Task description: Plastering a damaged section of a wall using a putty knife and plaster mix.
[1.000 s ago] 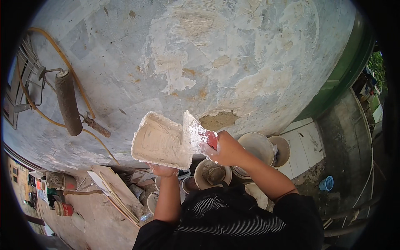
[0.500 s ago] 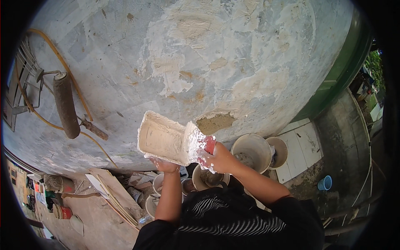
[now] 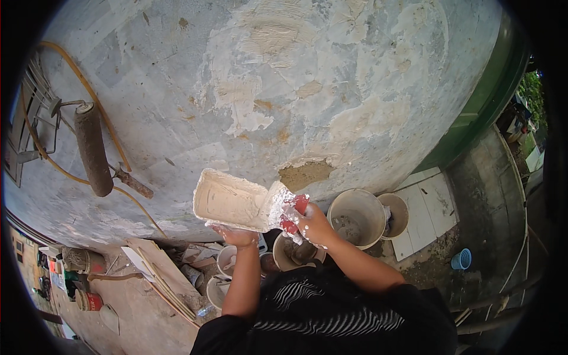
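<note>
My left hand (image 3: 238, 236) holds a rectangular, putty-smeared tray (image 3: 197, 200) from below, its palm and fingers under the near side. A cream layer of putty coats the inside of the tray. Closed round the red handle of a putty knife (image 3: 301, 203) is my right hand (image 3: 315, 225), with white putty on the fingers. Thick putty covers the knife's blade, which meets the tray's right end. Just beyond the knife, the patchy wall (image 3: 254, 112) has a bare brown hole (image 3: 306, 173).
A paint roller (image 3: 93, 149) and a yellow hose (image 3: 89, 80) hang on the wall at left. Buckets (image 3: 357, 218) stand below my right arm. Boards (image 3: 157, 275) lean at lower left, a blue basket (image 3: 461, 259) sits at right, and a green door (image 3: 467, 127) stands beyond.
The tray has tilted and its left end has dropped slightly. The putty knife has turned a little at the tray's right end, and my right hand has shifted slightly right and down.
</note>
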Action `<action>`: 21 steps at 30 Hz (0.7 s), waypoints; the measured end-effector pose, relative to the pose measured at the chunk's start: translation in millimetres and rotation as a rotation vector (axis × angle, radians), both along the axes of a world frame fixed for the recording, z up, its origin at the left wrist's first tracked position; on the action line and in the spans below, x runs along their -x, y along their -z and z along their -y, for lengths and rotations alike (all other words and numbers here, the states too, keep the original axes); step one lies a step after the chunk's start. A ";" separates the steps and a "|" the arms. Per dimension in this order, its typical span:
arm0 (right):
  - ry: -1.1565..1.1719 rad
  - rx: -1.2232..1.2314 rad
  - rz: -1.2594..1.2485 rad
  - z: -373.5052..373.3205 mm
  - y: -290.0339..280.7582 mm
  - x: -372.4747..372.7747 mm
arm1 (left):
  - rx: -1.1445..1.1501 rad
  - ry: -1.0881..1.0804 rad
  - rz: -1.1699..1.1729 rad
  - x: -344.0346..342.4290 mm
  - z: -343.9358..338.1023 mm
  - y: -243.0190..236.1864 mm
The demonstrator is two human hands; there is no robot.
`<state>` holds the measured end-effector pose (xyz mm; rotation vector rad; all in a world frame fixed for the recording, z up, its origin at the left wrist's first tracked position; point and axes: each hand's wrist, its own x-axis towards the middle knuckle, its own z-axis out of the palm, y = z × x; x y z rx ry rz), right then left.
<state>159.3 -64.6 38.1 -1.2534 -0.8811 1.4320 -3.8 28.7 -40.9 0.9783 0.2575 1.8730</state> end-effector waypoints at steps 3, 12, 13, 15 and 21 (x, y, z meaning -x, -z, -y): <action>0.075 0.005 -0.282 1.6 3.0 -3.1 | -0.035 0.311 0.357 3.1 4.1 -8.6; 0.250 0.011 -0.507 4.8 22.1 1.8 | 0.280 -0.341 -0.302 1.5 12.8 -9.3; 0.249 0.008 -0.522 5.8 23.2 1.3 | 0.382 -0.209 -0.005 -3.1 15.5 -11.0; 0.267 0.004 -0.545 7.1 23.6 0.3 | 0.489 -0.103 0.238 -11.3 20.0 -16.0; 0.284 -0.067 -0.697 7.5 17.9 -3.3 | 0.285 0.196 0.346 -18.1 16.9 -10.8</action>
